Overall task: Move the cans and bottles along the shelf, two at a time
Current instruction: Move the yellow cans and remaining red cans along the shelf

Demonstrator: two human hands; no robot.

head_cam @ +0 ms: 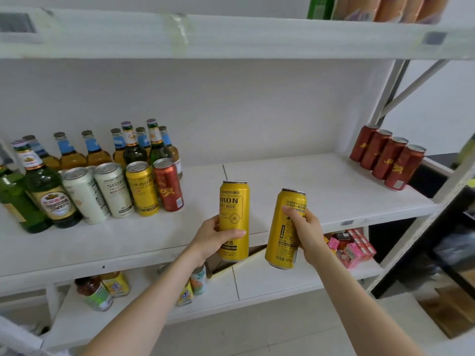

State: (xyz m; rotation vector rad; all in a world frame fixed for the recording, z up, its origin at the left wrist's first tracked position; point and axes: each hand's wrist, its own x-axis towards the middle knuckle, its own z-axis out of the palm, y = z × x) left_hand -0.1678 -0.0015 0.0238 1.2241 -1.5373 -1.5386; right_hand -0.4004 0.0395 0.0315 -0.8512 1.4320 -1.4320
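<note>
I have a tall yellow can in each of my hands, both lifted clear of the middle shelf [321, 186] and hanging in front of its edge, about midway between the crowd of bottles and cans [97, 176] at the left end and the row of four red cans [388, 156] at the right end.

My left hand [214, 240] is wrapped round the lower half of the left yellow can [234, 214], thumb across the front, and keeps it upright. My right hand [304, 232] clamps the middle of the right yellow can [284, 227], which tilts, its top leaning right and its base swung toward the other can. The two cans are near each other but apart.

I judge them full, so fairly heavy for their size. The walls are thin, smooth metal that could slip or dent under a hard squeeze, so a full wrap round the body, at or below the middle, seems the safest hold.
</note>
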